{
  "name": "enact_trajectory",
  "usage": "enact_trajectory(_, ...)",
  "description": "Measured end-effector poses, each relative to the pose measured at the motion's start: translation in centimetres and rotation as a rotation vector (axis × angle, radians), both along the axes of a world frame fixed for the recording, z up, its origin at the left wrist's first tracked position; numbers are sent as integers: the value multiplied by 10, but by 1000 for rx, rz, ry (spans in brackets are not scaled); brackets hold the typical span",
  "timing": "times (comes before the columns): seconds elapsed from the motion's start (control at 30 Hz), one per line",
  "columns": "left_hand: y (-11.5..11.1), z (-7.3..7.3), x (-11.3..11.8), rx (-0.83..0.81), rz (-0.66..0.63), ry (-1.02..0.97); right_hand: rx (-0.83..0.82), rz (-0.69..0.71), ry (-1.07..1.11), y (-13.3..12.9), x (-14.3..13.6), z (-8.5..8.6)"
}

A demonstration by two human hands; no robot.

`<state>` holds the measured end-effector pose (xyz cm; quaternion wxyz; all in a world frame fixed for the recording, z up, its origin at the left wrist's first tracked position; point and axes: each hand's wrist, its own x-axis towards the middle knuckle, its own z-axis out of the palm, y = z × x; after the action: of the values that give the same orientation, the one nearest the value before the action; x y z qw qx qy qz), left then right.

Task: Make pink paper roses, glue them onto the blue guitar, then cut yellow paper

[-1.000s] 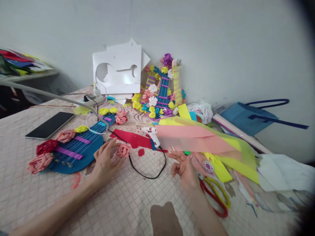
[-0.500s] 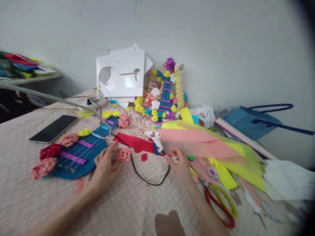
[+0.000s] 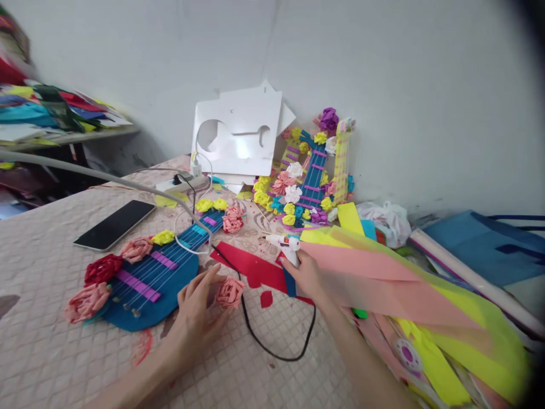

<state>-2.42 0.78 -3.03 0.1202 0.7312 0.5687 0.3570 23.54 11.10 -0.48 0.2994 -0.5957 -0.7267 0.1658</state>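
My right hand [image 3: 307, 278] is wrapped round the handle of a white glue gun [image 3: 287, 244], whose nozzle points left. A pink paper rose [image 3: 230, 293] sits at the fingertips of my left hand [image 3: 199, 309], its fingers curled about the flower's left side. Just left of that hand lies a blue felt guitar [image 3: 170, 278] with purple strips and white strings. Pink, red and yellow paper flowers line its upper edge. Under the glue gun is a red felt strip [image 3: 251, 265], with a small red petal-shaped piece [image 3: 266, 299] in front of it.
A black cord [image 3: 272, 355] loops across the table between my arms. Pink and yellow sheets [image 3: 374, 284] spread to the right. A phone [image 3: 114, 225] lies left; a white cable [image 3: 106, 172] crosses above it. Flower-covered guitars [image 3: 313, 176] and white cut-out boards [image 3: 238, 133] lean at the wall.
My right hand has moved onto the glue gun and closed round its handle. My left hand stays with the pink rose. The view has shifted, so the scene sits further right.
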Motion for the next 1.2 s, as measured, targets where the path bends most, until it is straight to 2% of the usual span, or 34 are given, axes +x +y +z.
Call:
enact_trajectory(0.17,0,2,4,24,37,-51,-35,104,12,29,-18,14)
enact_trajectory(0.33,-1,0,2,17,27,-55,-33,168,-11,45,-38,17)
enact_trajectory(0.67,-1,2,5,18,35,-92,-10,156,-52,51,-48,11)
enact_trajectory(0.93,-2,4,4,-14,30,-95,-8,163,-81,53,-54,12)
enact_trajectory(1.2,-1,0,2,4,27,-77,-20,164,-110,53,-51,10)
